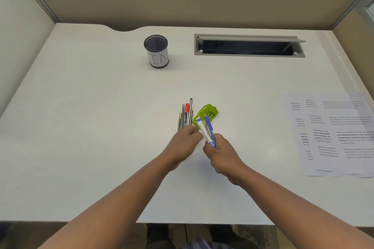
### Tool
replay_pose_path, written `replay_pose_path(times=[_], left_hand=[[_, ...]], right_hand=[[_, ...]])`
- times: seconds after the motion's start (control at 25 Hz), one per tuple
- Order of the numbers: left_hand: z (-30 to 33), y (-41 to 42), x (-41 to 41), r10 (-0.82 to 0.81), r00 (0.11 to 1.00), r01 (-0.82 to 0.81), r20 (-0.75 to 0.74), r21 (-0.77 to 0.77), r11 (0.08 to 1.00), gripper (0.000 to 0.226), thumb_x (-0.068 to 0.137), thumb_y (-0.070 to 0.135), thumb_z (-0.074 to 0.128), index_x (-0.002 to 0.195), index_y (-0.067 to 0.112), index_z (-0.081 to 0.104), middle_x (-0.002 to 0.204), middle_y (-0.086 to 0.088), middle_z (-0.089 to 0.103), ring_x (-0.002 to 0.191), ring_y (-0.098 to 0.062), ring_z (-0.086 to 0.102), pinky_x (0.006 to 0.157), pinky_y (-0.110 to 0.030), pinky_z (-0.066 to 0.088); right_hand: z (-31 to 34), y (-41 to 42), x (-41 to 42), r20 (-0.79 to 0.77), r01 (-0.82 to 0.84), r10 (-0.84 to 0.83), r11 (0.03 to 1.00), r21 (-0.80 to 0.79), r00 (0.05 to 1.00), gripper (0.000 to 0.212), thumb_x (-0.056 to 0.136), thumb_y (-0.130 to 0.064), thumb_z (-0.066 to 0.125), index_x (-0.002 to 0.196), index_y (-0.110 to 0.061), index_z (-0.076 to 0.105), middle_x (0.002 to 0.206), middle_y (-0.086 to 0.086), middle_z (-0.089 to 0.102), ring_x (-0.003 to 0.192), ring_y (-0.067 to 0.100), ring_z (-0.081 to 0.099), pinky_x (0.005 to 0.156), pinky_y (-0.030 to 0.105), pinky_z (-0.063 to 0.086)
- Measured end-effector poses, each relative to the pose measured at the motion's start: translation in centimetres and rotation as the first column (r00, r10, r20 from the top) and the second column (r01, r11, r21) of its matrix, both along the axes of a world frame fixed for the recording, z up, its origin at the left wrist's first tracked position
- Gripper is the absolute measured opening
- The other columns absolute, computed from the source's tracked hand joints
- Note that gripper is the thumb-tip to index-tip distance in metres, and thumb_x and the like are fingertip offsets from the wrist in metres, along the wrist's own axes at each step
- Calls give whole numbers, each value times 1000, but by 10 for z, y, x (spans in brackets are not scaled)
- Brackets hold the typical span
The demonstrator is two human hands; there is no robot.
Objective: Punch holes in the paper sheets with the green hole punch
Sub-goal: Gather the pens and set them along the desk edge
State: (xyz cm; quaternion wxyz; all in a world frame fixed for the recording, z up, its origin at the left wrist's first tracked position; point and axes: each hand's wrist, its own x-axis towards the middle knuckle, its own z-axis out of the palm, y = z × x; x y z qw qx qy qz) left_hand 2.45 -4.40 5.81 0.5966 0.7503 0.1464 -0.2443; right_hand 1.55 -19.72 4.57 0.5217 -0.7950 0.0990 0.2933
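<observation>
The green hole punch [206,114] lies on the white desk [101,107] near its middle. My right hand [221,152] is shut on two pens [206,132], one white and one blue, whose tips cross over the punch's near end. My left hand [185,143] is blurred and rests on the near ends of a bundle of pens and pencils [185,116] lying just left of the punch; whether it grips them is unclear. The printed paper sheets [334,133] lie flat at the right edge of the desk, well apart from both hands.
A mesh pen cup [156,51] with a white label stands at the back, left of centre. An open cable tray slot [249,46] is set into the desk at the back right. Beige partition walls enclose the desk on three sides.
</observation>
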Motion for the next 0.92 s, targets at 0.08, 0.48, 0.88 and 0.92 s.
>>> replay_pose_path(times=[0.08, 0.48, 0.88, 0.92], left_hand=[[-10, 8, 17, 92, 980, -145, 177, 318, 937, 33, 78, 32, 54, 109, 21, 60, 105, 0, 61, 91, -19, 58, 77, -35, 50], [-38, 10, 75, -94, 996, 71, -9, 724, 686, 64, 75, 43, 75, 119, 7, 46, 118, -12, 50, 112, -35, 54, 79, -36, 42], [-35, 16, 73, -155, 980, 194, -124, 766, 613, 57, 82, 27, 69, 126, 5, 40, 126, -12, 48, 116, -35, 52, 87, -38, 48], [-36, 17, 71, -158, 978, 202, -133, 771, 604, 57, 82, 25, 68, 127, 6, 39, 127, -12, 46, 117, -35, 51, 88, -39, 48]], right_hand=[[-3, -4, 0, -42, 75, -74, 997, 14, 996, 10, 87, -30, 49, 96, -25, 50, 75, -1, 45, 56, 15, 33, 46, 26, 31], [-5, -16, 10, -87, 171, -165, 984, 58, 982, 11, 95, -23, 47, 105, -23, 51, 78, 6, 41, 57, 16, 30, 43, 25, 31], [-5, -9, 25, -80, 172, -166, 982, 78, 983, 10, 96, -23, 48, 102, -30, 51, 80, 7, 43, 60, 17, 31, 45, 26, 32], [-6, -9, 26, -82, 172, -166, 982, 79, 983, 10, 95, -23, 48, 102, -30, 52, 79, 6, 43, 59, 16, 31, 44, 26, 32]])
